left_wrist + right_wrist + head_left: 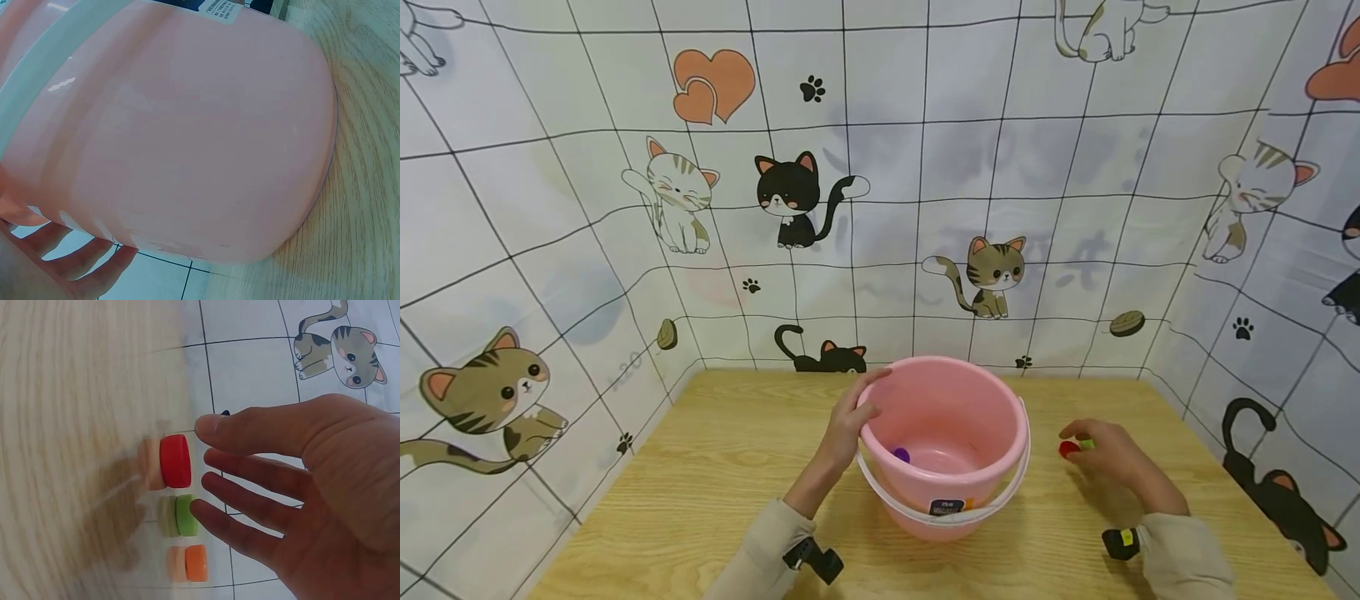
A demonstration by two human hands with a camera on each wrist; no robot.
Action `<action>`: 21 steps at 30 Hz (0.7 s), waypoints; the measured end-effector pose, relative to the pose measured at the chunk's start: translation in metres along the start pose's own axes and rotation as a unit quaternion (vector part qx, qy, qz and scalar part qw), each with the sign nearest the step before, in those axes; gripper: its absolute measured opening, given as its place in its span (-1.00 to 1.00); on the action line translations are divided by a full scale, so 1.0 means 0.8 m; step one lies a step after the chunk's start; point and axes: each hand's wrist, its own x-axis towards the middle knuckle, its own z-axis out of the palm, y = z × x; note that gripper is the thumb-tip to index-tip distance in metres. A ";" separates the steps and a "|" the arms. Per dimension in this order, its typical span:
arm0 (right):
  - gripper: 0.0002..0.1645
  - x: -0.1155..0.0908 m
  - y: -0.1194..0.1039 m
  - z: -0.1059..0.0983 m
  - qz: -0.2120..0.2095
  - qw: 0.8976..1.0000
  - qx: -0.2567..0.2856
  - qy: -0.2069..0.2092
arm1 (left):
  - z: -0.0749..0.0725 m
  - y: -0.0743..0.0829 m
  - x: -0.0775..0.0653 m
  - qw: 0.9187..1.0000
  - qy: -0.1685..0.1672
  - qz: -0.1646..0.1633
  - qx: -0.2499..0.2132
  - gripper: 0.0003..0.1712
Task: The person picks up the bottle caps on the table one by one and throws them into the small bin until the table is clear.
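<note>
A pink bucket (917, 483) stands upright on the table with its white handle (925, 518) hanging down at the near side. My left hand (850, 421) grips the bucket's left rim, thumb over the inside and fingers along the outer wall. Inside, a small purple piece (901, 455) lies at the bottom left. To the right of the bucket, my right hand (1112, 454) hovers low with fingers loosely spread. Its fingertips are close to a red round cap-like piece (175, 461) and a green one (186, 515). An orange piece (197, 563), hidden in the head view, sits beyond them.
The wood-grain table (737, 450) is bordered by a white cloth wall (887, 292) with grid lines and printed cats at the back and sides. A dark wrist camera (812, 558) is strapped to the left sleeve, another (1122, 544) to the right.
</note>
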 end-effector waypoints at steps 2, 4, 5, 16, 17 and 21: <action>-0.69 0.001 0.000 0.003 0.008 1.000 0.001 -0.005 | 0.000 -0.001 0.000 1.000 0.000 0.003 0.000 -0.30; -0.70 0.001 0.001 0.005 0.011 1.000 0.001 -0.009 | 0.000 -0.001 0.000 1.000 0.000 0.004 0.000 -0.30; -0.70 0.002 0.001 0.006 0.012 1.000 -0.001 -0.009 | 0.000 -0.001 0.000 1.000 0.000 0.005 0.000 -0.30; -0.70 0.004 0.001 0.011 0.029 0.999 0.002 -0.030 | -0.001 -0.002 0.000 1.000 0.001 0.006 0.006 -0.30; -0.70 0.004 0.002 0.011 0.031 0.999 0.002 -0.030 | -0.001 -0.002 -0.001 1.000 0.001 0.005 0.004 -0.30; -0.69 0.005 0.003 0.014 0.025 0.999 0.000 -0.022 | 0.000 -0.003 -0.001 1.000 -0.001 0.006 0.002 -0.30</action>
